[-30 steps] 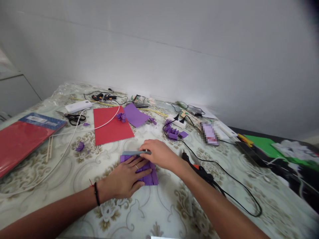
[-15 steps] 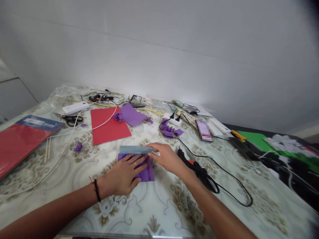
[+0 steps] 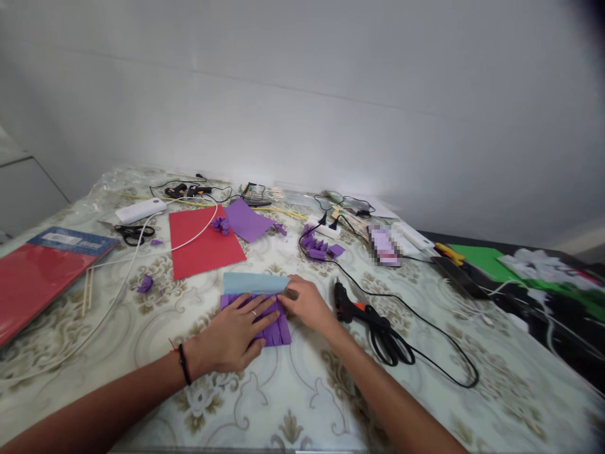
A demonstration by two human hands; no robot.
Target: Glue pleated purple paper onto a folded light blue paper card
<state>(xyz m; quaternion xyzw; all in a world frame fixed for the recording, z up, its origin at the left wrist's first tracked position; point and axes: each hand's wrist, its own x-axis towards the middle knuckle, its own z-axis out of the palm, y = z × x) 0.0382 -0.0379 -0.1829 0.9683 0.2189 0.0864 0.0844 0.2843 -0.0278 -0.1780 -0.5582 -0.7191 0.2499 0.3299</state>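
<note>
Purple paper with cut or folded strips [image 3: 282, 329] lies on the table in front of me. My left hand [image 3: 236, 328] rests flat across it, fingers spread, hiding much of its middle. Along the far edge of the purple paper runs a light blue paper strip [image 3: 253, 283]; I cannot tell whether the two are joined. At the strip's right end, my right hand [image 3: 305, 304] is closed, thumb and fingers pinching near where blue and purple meet. To the right of that hand lies a black glue gun [image 3: 347, 306] with an orange trigger and coiled cord.
Red sheet [image 3: 205, 249], purple sheet [image 3: 248, 221] and purple folded pieces [image 3: 316, 247] lie beyond my hands. Scissors [image 3: 135, 233] and a red packet [image 3: 35, 271] are at left. A power strip [image 3: 324, 227], phone [image 3: 384, 246] and green sheets [image 3: 484, 261] are at right.
The blue strip now lies flatter, with more of it showing. My right hand has come slightly down and nearer along its end. My left hand stays on the purple paper.
</note>
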